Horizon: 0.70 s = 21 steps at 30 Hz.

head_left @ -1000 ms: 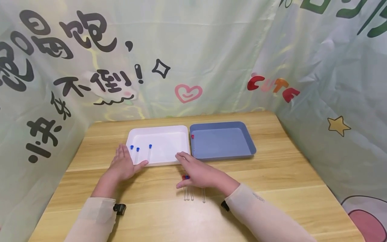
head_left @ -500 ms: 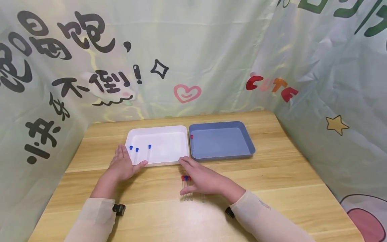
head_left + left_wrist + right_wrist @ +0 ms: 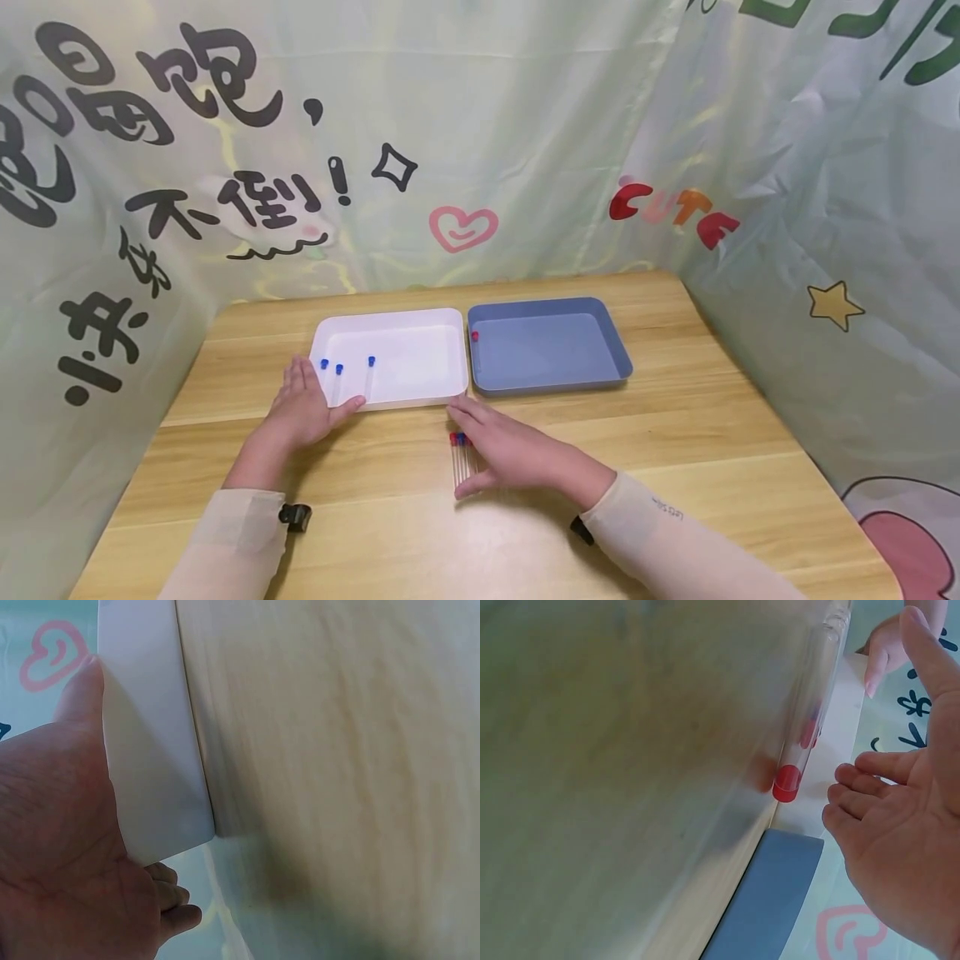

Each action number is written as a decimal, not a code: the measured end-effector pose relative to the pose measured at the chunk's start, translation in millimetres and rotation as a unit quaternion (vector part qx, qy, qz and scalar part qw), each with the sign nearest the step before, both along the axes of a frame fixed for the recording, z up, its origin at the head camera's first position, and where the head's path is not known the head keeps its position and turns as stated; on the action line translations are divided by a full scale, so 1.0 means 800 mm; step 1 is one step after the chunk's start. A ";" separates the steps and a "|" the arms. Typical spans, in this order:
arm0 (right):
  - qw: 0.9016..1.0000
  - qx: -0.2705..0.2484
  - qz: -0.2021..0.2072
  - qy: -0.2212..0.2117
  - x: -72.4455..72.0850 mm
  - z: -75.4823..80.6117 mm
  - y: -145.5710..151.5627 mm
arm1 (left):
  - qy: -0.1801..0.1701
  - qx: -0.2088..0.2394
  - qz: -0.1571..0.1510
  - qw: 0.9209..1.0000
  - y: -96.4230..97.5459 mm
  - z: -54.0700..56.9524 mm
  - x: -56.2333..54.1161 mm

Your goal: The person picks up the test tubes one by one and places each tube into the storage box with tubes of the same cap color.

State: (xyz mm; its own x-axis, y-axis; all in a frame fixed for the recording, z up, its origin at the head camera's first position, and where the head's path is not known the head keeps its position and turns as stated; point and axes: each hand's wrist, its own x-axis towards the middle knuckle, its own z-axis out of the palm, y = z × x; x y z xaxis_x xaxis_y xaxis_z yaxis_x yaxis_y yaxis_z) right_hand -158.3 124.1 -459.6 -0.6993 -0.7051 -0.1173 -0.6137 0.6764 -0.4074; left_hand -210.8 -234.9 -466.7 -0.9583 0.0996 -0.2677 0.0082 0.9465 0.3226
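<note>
My left hand (image 3: 298,412) rests at the near left corner of the white tray (image 3: 420,354), fingers straight along its left side, thumb at the front rim. Three clear tubes with blue caps (image 3: 371,362) lie inside that tray. Over the wooden table, my right hand (image 3: 517,446) is spread with nothing held, palm toward a row of clear tubes (image 3: 459,467). Red and blue caps top this row, and the hand partly hides it in the head view. From the right wrist, a red-capped tube (image 3: 787,780) shows nearest, apart from the fingers.
A blue-grey tray (image 3: 551,346) stands right beside the white one, with a red-capped tube (image 3: 475,337) along its left wall. Printed cloth (image 3: 525,150) walls in the back and sides of the wooden table (image 3: 697,417).
My right hand has shifted a little right and toward me over the tubes. A separate tube to the right of the row has gone out of sight behind it. My left hand stays put.
</note>
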 end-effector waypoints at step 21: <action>0.995 0.091 0.027 0.019 0.002 -0.013 0.000 | -0.001 -0.004 0.000 1.000 0.000 0.003 0.000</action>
